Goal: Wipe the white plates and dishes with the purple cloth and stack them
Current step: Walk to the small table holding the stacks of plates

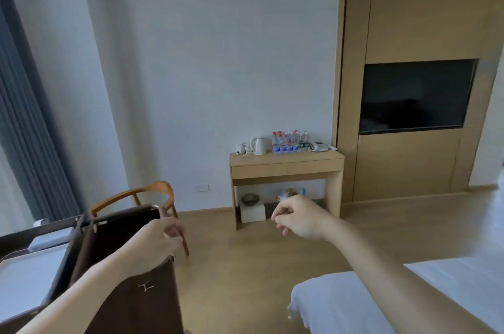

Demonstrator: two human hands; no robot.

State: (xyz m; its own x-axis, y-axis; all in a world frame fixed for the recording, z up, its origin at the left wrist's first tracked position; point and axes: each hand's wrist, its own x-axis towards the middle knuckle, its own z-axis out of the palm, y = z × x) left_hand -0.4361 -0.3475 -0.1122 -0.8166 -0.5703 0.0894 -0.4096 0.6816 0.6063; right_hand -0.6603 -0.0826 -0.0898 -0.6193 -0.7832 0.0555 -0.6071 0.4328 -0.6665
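Well, the left hand (155, 241) grips the top edge of the brown bag (131, 292), near on the left, with curled fingers. Inside the bag it is too dark to tell what it holds, or where the plates are. The right hand (297, 217) is up in the air, fingers curled in, holding nothing.

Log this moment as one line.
left hand: grips brown bag rim | right hand: fingers curled, empty, midair | plates, cloth: not in view
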